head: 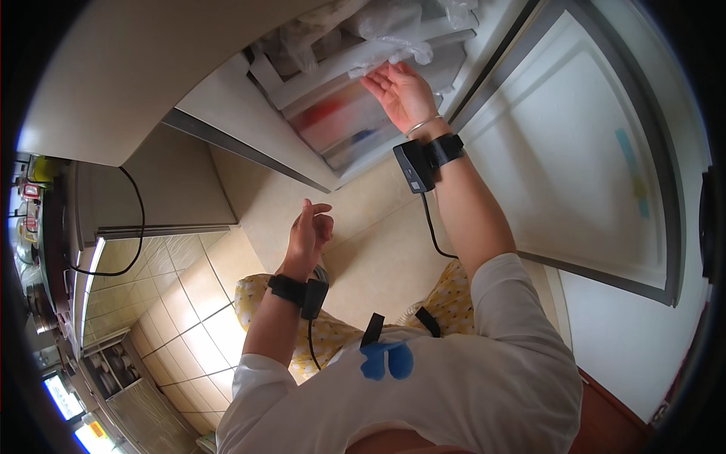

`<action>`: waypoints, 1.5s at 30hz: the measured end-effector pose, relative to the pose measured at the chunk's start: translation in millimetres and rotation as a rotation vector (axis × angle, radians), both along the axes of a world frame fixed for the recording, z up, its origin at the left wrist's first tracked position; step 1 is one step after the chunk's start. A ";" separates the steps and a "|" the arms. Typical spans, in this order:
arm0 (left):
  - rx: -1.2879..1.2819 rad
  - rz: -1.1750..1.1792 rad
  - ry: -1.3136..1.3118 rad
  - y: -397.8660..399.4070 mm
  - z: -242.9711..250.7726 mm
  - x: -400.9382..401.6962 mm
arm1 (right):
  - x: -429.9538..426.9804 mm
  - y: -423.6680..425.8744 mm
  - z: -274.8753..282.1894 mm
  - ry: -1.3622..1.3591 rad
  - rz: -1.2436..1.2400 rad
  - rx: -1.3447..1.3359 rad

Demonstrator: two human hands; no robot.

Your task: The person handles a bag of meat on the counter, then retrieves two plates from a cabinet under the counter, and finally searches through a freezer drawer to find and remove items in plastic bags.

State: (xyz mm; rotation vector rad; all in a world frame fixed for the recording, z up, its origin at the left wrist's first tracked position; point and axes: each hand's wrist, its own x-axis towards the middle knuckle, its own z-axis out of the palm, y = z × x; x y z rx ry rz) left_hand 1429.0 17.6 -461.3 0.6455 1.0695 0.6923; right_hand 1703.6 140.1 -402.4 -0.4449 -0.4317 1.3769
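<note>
My right hand (400,96) reaches up to the front of a drawer (312,91) in a lower refrigerator or freezer compartment. Its fingertips are at a knotted white plastic bag (414,52) that hangs over the drawer's rim; whether they grip it cannot be told. More translucent plastic bags (317,28) fill the drawer. Below it, a clear-fronted drawer (340,119) shows blurred red and blue things inside. My left hand (311,231) is held above the floor, fingers curled loosely, with nothing seen in it. Both wrists wear black strapped devices with cables.
The compartment's white door (567,153) with a grey gasket stands wide at the right. A large pale panel (130,68) spans the upper left. A kitchen cabinet (159,181) and a cluttered counter (54,244) are at the left. Pale floor tiles (374,244) lie below my hands.
</note>
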 end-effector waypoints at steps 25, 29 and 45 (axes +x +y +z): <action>0.079 0.241 0.023 14.8 20.9 -1.6 | 28.9 -216.3 7.0 -0.124 -0.069 -0.087; 0.439 0.185 0.033 11.1 97.5 29.1 | 50.7 -236.4 18.8 -0.386 -0.028 -0.465; 1.551 -0.563 0.830 -7.1 144.5 185.5 | 43.3 -205.3 65.1 -1.947 -0.632 -0.030</action>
